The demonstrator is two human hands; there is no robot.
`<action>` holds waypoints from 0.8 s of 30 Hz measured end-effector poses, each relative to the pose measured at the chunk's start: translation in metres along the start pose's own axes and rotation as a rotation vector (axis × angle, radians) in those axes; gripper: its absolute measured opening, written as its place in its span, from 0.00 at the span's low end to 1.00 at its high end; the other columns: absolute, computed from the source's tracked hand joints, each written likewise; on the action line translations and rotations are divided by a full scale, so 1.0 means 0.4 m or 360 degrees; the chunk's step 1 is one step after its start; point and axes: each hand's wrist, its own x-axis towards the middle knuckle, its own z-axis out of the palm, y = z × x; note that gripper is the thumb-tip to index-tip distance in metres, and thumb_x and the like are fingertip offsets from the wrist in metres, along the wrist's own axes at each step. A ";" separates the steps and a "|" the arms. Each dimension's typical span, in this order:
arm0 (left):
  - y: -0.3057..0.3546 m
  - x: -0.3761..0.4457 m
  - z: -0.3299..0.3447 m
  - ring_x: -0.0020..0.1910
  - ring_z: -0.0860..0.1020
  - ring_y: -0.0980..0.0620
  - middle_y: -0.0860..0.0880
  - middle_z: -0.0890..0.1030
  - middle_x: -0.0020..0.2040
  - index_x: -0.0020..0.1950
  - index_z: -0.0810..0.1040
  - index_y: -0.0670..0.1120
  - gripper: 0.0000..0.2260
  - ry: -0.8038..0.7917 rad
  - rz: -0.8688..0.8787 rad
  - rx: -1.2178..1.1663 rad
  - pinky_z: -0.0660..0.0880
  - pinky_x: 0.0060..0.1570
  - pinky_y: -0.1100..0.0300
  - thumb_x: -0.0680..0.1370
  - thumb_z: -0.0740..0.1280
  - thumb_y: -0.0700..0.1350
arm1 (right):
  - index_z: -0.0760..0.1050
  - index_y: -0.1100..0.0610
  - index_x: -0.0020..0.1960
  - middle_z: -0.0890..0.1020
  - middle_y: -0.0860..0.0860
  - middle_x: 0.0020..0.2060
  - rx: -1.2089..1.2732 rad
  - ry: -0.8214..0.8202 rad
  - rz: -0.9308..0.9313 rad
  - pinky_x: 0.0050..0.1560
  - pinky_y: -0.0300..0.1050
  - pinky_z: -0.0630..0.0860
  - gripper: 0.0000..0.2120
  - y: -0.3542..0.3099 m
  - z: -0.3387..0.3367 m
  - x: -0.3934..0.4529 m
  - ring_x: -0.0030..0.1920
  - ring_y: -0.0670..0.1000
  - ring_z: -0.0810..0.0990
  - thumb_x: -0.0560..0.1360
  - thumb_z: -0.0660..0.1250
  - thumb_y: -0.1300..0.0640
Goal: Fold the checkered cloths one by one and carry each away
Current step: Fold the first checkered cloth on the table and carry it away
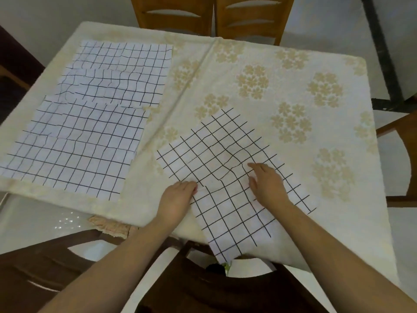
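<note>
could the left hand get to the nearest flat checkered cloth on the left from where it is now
Probably yes. The left hand rests at the edge of the cloth being folded, and only bare tablecloth lies between it and the nearest flat cloth.

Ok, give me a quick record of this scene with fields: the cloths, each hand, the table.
cloth in work: checkered cloth lies askew near the table's front edge, one end hanging over it
left hand: left hand grips that cloth's edge
right hand: right hand rests flat on it, fingers spread
waiting cloths: overlapping checkered cloths lie flat on the left
table: floral tablecloth covers it
seating: wooden chairs at the far side
</note>
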 end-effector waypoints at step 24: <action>-0.042 -0.016 0.009 0.60 0.73 0.48 0.46 0.69 0.60 0.51 0.80 0.46 0.05 0.0282 -0.0903 -0.0951 0.65 0.49 0.82 0.77 0.69 0.38 | 0.73 0.59 0.54 0.76 0.53 0.47 0.0691 -0.0092 0.0744 0.39 0.40 0.67 0.16 0.091 -0.023 0.224 0.47 0.53 0.74 0.71 0.74 0.54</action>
